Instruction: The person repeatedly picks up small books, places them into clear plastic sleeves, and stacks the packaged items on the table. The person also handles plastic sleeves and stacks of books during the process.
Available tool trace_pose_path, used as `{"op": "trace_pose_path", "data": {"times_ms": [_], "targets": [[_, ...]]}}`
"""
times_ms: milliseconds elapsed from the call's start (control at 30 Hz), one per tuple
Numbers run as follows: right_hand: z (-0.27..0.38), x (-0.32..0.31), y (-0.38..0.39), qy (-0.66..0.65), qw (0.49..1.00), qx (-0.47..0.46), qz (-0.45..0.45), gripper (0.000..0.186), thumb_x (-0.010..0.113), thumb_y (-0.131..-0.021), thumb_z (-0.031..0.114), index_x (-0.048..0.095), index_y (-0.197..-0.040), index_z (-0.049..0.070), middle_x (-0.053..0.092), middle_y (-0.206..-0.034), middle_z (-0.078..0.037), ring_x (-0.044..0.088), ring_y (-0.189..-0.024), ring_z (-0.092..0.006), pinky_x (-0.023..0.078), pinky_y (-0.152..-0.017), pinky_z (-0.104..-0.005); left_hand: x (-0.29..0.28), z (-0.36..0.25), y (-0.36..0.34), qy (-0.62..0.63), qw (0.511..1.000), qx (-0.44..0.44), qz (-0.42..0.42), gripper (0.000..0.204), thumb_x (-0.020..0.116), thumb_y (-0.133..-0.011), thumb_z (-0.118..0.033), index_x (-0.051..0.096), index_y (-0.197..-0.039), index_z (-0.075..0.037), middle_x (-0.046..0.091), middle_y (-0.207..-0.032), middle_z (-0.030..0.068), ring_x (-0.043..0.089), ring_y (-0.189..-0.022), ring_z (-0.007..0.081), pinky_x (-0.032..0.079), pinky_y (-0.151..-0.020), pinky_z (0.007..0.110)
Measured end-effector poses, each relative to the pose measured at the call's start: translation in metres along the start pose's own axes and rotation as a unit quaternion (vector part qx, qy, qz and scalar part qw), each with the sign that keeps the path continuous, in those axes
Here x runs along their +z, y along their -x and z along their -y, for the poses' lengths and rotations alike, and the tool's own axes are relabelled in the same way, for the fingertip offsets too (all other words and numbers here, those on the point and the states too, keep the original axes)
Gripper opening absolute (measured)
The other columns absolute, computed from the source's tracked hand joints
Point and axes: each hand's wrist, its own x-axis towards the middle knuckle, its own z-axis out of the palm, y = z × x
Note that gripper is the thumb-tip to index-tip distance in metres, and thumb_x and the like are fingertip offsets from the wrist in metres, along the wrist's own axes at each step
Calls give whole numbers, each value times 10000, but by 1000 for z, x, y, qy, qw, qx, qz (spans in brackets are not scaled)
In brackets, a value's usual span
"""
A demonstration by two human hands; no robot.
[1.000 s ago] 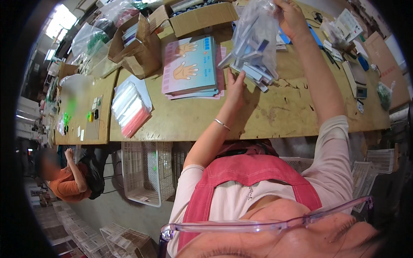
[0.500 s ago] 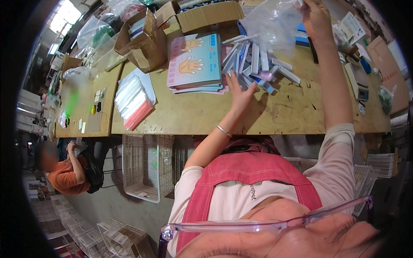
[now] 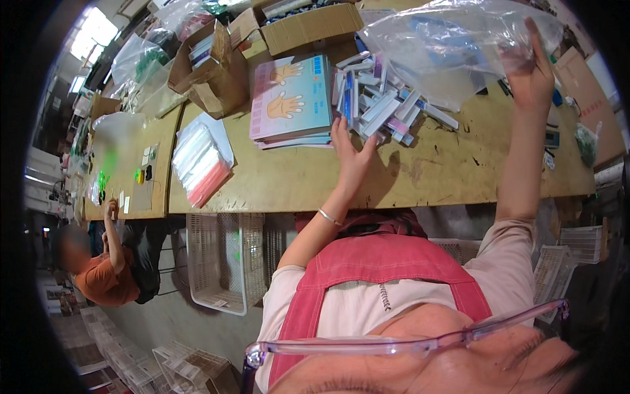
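Note:
Spread fingers of my left hand (image 3: 352, 154) rest at the near left edge of a loose pile of narrow white and clear plastic cases (image 3: 380, 111); the hand is open. Over the far right of the table, my right hand (image 3: 531, 82) has hold of a large clear plastic bag (image 3: 453, 79), part of which covers its fingers. One finger points up along the film. The bag stretches left from that hand, behind the pile. Left of the pile lies a stack of printed sheets (image 3: 292, 102) with hand drawings on blue and pink.
Clear sleeves with pink ends (image 3: 200, 161) lie left of the sheets. Cardboard boxes (image 3: 213, 72) stand at the back. A small scale (image 3: 552, 136) sits at the right. A white crate (image 3: 226, 262) is below the table edge. A co-worker in orange (image 3: 108, 279) is at the left.
My right hand has moved right and nearer, pulling the plastic bag out across the table's back right. My left hand has shifted slightly left and nearer. The co-worker's arm has reached up toward the table.

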Motion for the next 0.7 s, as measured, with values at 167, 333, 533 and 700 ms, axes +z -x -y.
{"op": "trace_pose_path", "data": {"times_ms": [167,333,533,700], "targets": [[15,-21,30,-113,991,56,47,306,595,-1077,156,659,-1363,69,712,-1041,-47,650,-1003,-159,502,-972,-445,-16,-53,6,343,925,-116,116,904,746,-995,-413,258,-1655,-34,250,-1714,199,280,-1578,323,299,-1239,452],[4,-8,56,-199,970,135,-14,345,557,-1099,171,620,-1425,76,641,-975,-38,589,-973,-169,462,-1038,-474,-18,-95,-13,496,843,-167,125,1028,736,-990,-488,112,-1696,-79,206,-1733,182,350,-1547,315,313,-1229,459],[-9,-66,103,-161,963,205,62,235,605,-1084,221,652,-1261,74,633,-1102,-59,586,-1034,-192,479,-993,-377,-33,-70,-40,548,807,-165,142,448,735,-1016,-229,602,-1416,-75,677,-1021,-14,632,-883,115,528,-788,302],[-18,-89,106,145,989,35,-20,258,652,-1062,210,631,-1239,24,663,-1152,-79,622,-1092,-195,482,-992,-359,-82,-97,-67,313,944,-31,100,129,672,-1053,-145,749,-1109,-58,627,-758,-62,537,-653,24,453,-622,220]]}}
